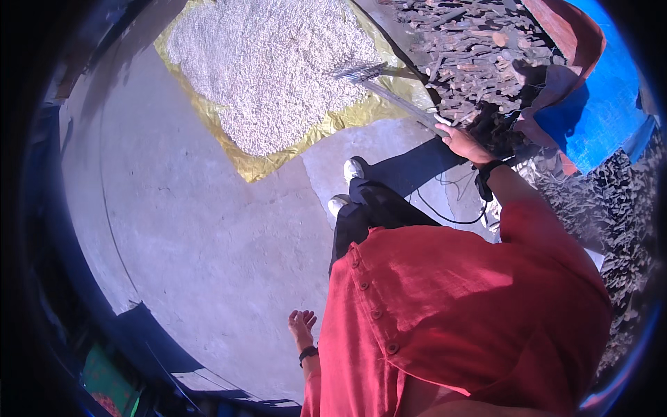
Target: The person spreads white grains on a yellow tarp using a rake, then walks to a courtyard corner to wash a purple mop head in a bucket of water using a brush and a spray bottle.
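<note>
My right hand (465, 145) grips the wooden handle (404, 104) of a rake near its end. The tined rake head (359, 71) is over the right part of a spread layer of small pale kernels or seeds (271, 68); whether its tines touch them I cannot tell. Under the layer lies a yellow plastic sheet (338, 122) with crumpled edges. My left hand (301, 324) hangs low beside my red shirt, holding nothing, its fingers loosely bent and apart. Both wrists wear black bands.
Cut branches (469, 57) are stacked at the upper right, beside blue and reddish tarpaulin (594, 120). A black cord (453, 222) hangs below my right wrist. My white shoes (353, 170) stand on the concrete floor (224, 250). A green object (107, 380) sits at the lower left.
</note>
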The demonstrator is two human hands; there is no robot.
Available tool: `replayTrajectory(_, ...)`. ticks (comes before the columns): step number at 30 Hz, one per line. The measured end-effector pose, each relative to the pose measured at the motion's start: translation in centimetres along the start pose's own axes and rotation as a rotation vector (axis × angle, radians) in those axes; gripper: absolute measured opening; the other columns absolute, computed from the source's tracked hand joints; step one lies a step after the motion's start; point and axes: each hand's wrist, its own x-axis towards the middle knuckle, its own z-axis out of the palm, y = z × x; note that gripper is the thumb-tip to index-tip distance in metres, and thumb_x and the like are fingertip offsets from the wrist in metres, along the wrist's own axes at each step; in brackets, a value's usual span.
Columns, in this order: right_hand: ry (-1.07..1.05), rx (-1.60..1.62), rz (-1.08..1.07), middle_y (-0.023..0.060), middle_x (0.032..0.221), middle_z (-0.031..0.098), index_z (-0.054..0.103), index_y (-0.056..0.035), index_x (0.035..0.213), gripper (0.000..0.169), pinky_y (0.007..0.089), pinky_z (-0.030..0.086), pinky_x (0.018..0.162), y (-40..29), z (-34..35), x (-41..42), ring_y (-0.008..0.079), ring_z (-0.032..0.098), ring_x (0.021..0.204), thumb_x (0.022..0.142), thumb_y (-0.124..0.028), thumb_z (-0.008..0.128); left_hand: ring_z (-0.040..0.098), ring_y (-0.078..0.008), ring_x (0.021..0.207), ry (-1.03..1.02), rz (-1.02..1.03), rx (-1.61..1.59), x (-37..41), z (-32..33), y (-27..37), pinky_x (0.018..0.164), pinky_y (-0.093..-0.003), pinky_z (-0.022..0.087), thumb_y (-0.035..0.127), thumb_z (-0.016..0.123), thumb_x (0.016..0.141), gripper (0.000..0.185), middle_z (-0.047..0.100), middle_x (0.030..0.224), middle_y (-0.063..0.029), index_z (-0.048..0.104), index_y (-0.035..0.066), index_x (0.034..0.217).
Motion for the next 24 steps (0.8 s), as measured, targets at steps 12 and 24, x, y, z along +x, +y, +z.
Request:
replayTrajectory(12,-0.043,0.618,0.058,0.0001,0.065,0.053,0.053,-0.0176,0.128,0.043,0.0235,0.038,0.043,4.2,-2.2,-8.3,0.0067,0.046,0.048,0.087,-0.006,0.055,0.064,-0.0320,0.083,-0.014,-0.011,-0.004,1.5,0.2,-0.6,0.067,-0.0416,0.058,0.010,0.049,0.088,0.044,0.056,0.100,-0.0211,0.033,-0.003,0.127)
replayTrajectory(24,0.052,0.658,0.005,0.0010,0.054,0.046,0.048,-0.0130,0.131,0.040,0.0284,0.033,0.038,-1.6,-8.1,15.3,0.0109,0.042,0.042,0.091,-0.011,0.051,0.064,-0.0330,0.085,0.082,-0.014,-0.121,-5.2,8.4,0.4,0.068,-0.0409,0.058,0.011,0.048,0.091,0.042,0.057,0.103,-0.0228,0.032,-0.001,0.127)
